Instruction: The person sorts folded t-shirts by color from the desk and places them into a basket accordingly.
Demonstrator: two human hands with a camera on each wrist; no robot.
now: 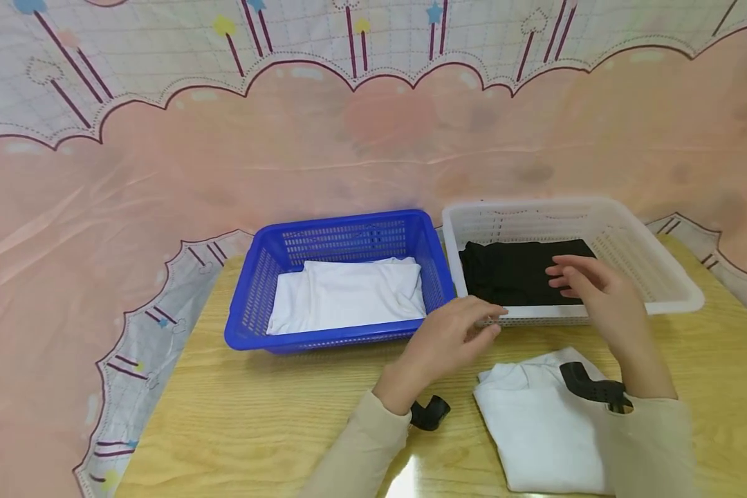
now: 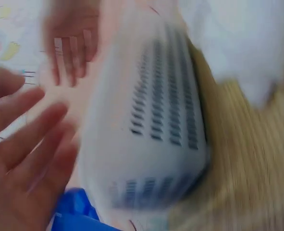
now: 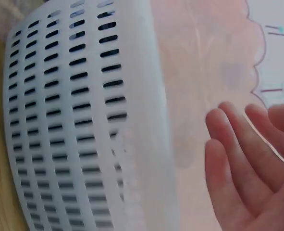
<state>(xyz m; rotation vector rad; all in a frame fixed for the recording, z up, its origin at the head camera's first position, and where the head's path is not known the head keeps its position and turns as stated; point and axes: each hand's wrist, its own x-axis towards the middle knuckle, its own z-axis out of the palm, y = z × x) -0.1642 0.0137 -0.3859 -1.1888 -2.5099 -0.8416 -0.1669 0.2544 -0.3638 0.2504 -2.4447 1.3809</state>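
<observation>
My left grip [image 1: 451, 339] and right grip [image 1: 606, 297] are empty, fingers loose, near the white basket [image 1: 672, 305]; I'm likely between holds. Taking the folded white cloth [image 1: 541, 436], on the counter [image 1: 224, 443] nearer me than both, calls for drawing back and down.

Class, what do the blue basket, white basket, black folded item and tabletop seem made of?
Blue basket: likely moulded plastic, slight sheen; slotted walls.
White basket: likely plastic, smooth; slotted walls, rounded rim.
Black folded item: probably fabric, matte; soft folds.
Tabletop: wood or laminate, glossy; grain, bright reflection.
</observation>
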